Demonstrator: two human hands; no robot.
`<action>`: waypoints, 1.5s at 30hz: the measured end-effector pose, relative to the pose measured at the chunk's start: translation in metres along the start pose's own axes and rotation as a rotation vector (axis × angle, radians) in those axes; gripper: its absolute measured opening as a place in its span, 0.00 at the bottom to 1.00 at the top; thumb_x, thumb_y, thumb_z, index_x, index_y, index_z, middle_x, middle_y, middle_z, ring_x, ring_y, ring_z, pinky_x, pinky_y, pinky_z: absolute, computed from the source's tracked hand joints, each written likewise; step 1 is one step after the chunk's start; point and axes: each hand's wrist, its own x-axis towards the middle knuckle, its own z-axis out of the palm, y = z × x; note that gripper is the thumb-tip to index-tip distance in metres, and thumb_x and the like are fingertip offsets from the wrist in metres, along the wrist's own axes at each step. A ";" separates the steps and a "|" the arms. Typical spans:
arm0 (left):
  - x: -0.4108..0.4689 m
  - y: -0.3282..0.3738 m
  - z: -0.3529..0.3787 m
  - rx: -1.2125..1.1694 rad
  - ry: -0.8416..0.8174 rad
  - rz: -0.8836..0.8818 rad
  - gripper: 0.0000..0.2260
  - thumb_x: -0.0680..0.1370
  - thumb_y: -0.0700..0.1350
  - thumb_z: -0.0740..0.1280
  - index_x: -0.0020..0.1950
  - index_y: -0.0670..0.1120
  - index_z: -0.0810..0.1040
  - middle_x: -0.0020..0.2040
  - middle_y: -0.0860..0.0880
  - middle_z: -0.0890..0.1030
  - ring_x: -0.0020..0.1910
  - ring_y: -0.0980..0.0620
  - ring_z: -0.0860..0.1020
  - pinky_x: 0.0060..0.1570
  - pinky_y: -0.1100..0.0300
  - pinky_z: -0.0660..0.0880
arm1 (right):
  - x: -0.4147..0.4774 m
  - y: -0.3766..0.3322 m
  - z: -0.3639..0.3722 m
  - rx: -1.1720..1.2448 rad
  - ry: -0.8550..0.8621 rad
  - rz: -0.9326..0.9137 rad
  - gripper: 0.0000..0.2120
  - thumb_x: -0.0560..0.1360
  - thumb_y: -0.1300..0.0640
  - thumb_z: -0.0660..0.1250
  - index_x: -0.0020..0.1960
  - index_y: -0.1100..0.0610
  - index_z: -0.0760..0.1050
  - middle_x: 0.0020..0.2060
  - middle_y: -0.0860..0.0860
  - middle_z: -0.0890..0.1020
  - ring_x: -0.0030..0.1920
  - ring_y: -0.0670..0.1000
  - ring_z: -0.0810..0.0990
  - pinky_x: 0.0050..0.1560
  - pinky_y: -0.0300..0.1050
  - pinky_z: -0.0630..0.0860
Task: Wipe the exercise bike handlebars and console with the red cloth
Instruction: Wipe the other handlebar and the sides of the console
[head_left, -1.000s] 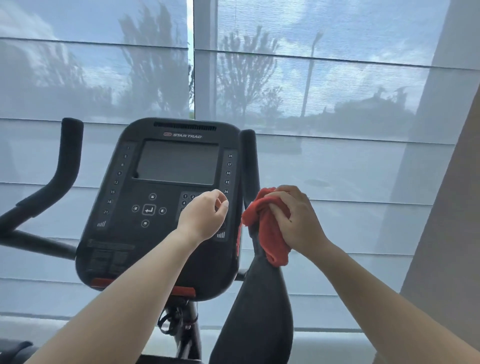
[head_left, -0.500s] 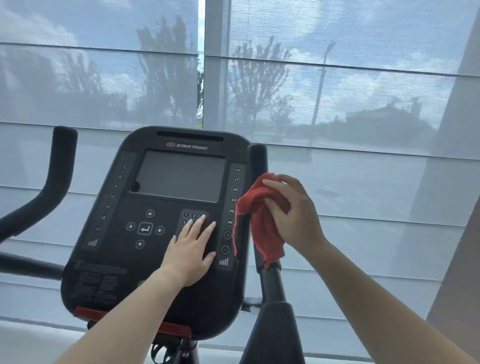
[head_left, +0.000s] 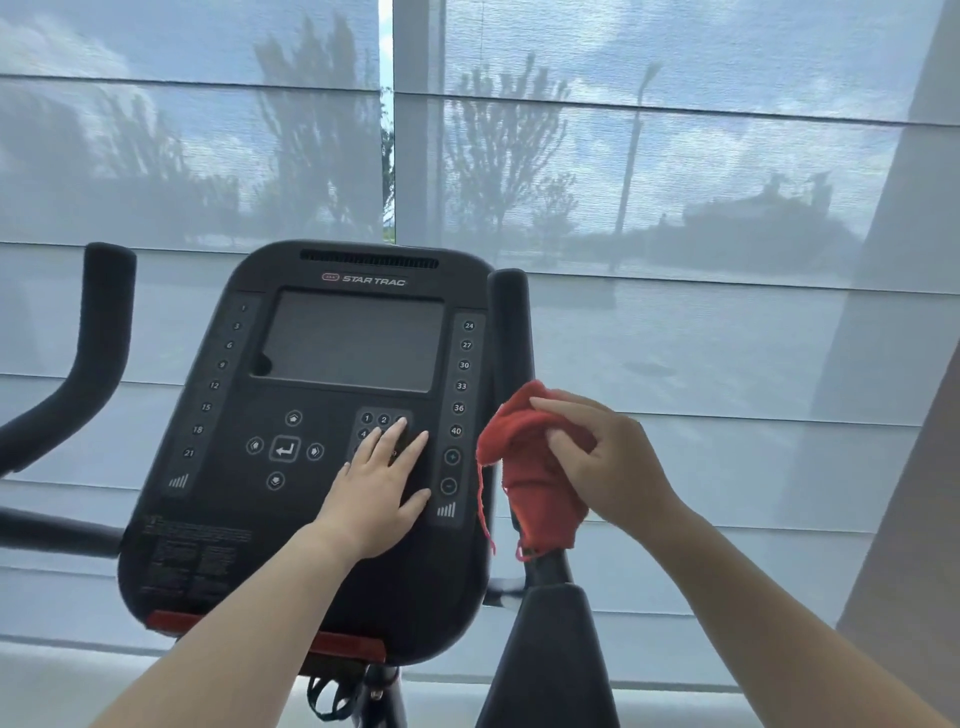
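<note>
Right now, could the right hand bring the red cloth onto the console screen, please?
Probably yes: the right hand grips the red cloth beside the console; the screen is uncovered, the left hand lying lower on the keypad.

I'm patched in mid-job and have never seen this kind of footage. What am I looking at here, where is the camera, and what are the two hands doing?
This is one wide-angle camera worn on a person's head, looking forward and down, so the two bare arms coming in from the bottom are the wearer's own. There is no robot.

The black panel in the middle is the exercise bike's console, with a dark screen, a keypad and numbered lights down both sides. The upright black bars on either side are the handlebars: the left handlebar and the right handlebar. Behind them is a window covered by a sheer blind.

The left hand lies flat and open on the console's keypad, holding nothing. The right hand grips the red cloth, bunched against the right handlebar partway down its post.
</note>
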 end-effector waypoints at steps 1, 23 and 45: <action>-0.001 0.000 -0.001 -0.009 -0.005 0.000 0.29 0.79 0.56 0.55 0.77 0.56 0.46 0.78 0.54 0.42 0.76 0.50 0.42 0.74 0.48 0.54 | 0.003 -0.004 -0.001 -0.005 0.060 -0.024 0.16 0.72 0.65 0.65 0.56 0.51 0.80 0.56 0.37 0.76 0.59 0.38 0.74 0.61 0.25 0.65; -0.005 0.003 -0.009 -0.097 -0.032 -0.007 0.27 0.80 0.55 0.56 0.77 0.56 0.50 0.78 0.54 0.44 0.77 0.50 0.43 0.74 0.52 0.52 | -0.010 -0.023 -0.012 -0.141 -0.203 -0.076 0.19 0.71 0.57 0.71 0.61 0.50 0.76 0.64 0.44 0.74 0.65 0.40 0.69 0.67 0.37 0.64; -0.001 -0.002 -0.015 -0.161 -0.027 -0.026 0.26 0.80 0.54 0.58 0.76 0.55 0.53 0.78 0.55 0.48 0.76 0.51 0.46 0.72 0.52 0.56 | 0.017 -0.038 -0.033 -0.240 -0.003 -0.040 0.09 0.68 0.60 0.72 0.47 0.50 0.81 0.46 0.45 0.80 0.47 0.42 0.76 0.50 0.22 0.65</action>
